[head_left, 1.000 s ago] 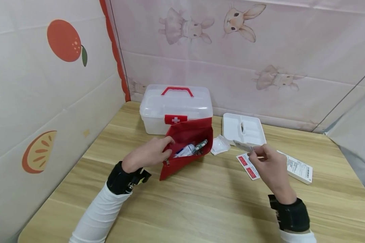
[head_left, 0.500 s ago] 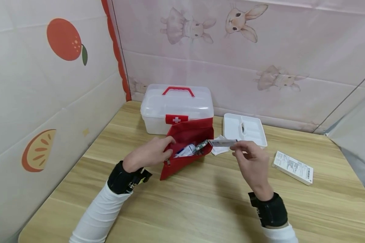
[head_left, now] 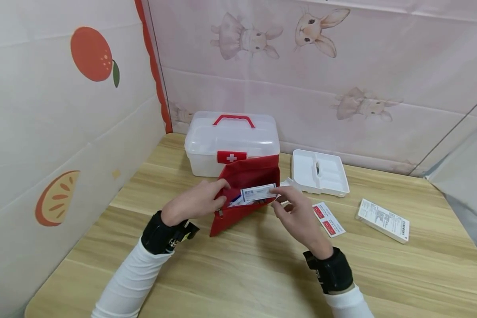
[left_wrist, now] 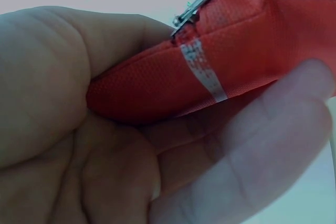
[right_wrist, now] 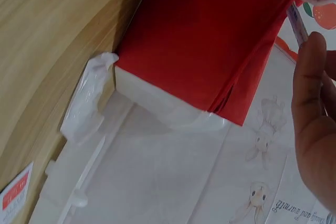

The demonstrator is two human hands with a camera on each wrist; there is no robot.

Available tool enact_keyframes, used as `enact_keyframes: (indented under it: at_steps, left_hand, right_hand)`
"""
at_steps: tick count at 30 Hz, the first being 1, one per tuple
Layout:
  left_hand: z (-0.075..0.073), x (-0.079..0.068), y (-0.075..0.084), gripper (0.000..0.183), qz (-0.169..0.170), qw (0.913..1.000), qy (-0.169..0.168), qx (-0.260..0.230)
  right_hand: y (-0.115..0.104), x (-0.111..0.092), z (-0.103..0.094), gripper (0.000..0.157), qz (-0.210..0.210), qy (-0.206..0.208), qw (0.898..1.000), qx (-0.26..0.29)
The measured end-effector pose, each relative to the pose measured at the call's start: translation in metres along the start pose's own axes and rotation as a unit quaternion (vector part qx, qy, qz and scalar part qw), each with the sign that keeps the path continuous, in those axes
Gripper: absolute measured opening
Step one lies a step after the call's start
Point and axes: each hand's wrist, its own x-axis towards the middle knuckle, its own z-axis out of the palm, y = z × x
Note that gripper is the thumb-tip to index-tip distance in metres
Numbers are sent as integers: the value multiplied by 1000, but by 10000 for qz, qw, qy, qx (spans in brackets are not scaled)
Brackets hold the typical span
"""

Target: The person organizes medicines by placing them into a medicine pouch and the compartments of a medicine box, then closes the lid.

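Observation:
My left hand [head_left: 194,201] grips the left side of a red zip pouch [head_left: 230,223], thumb at the open mouth. In the left wrist view the thumb and fingers lie on either side of the red cloth [left_wrist: 142,87], beside the metal zipper pull [left_wrist: 202,4]. From the right, my right hand [head_left: 300,218] pinches one end of a flat white printed packet [head_left: 257,193], which is over the pouch's mouth. The right wrist view shows this packet [right_wrist: 297,23] edge-on. Several items lie in the pouch, partly covered by the packet.
Behind the pouch stands a clear first-aid box [head_left: 232,134] with a red handle. To its right lie a white divided tray [head_left: 338,172] and a crumpled white wrapper [right_wrist: 86,98]. A red-and-white card [head_left: 328,219] and a white printed box [head_left: 383,221] lie further right.
My right hand has carried the packet leftward from near the card to over the pouch's mouth, uncovering the card. My left hand has stayed on the pouch.

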Motion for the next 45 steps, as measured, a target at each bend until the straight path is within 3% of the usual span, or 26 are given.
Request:
enact_keyframes:
  at_steps: [10,15,21,25,31,35,39,42,45]
  left_hand:
    - [-1,1,2,33,0,10000,-22,-59]
    - [-2,1,2,35,8,9999,-35,-145]
    - [-4,1,2,41,-36,9997,96,-209]
    - [-5,0,1,42,-61,9997,124,-222]
    - [-6,-1,1,39,-121,9997,101,-168]
    - [-5,-1,1,38,-116,9998,90,-159]
    - [-5,-1,0,36,-74,9998,95,-136]
    - [-6,-1,0,36,-52,9999,90,-81]
    - [-6,-1,0,36,-58,9999,88,-74]
  right_hand:
    - [2,14,20,23,421,-296,9984,252]
    - [5,21,28,30,596,-261,9972,372]
    - [7,21,30,40,511,-110,9957,759]
    - [5,20,30,41,492,-145,9960,731]
    - [3,20,30,31,154,-587,9979,-218]
    - [5,19,30,35,86,-1076,9855,-1312]
    - [6,22,28,47,638,-1273,9687,-2031]
    - [5,23,25,55,1175,-1525,9552,-2247]
    - [1,22,26,55,1162,-1484,9506,-2466]
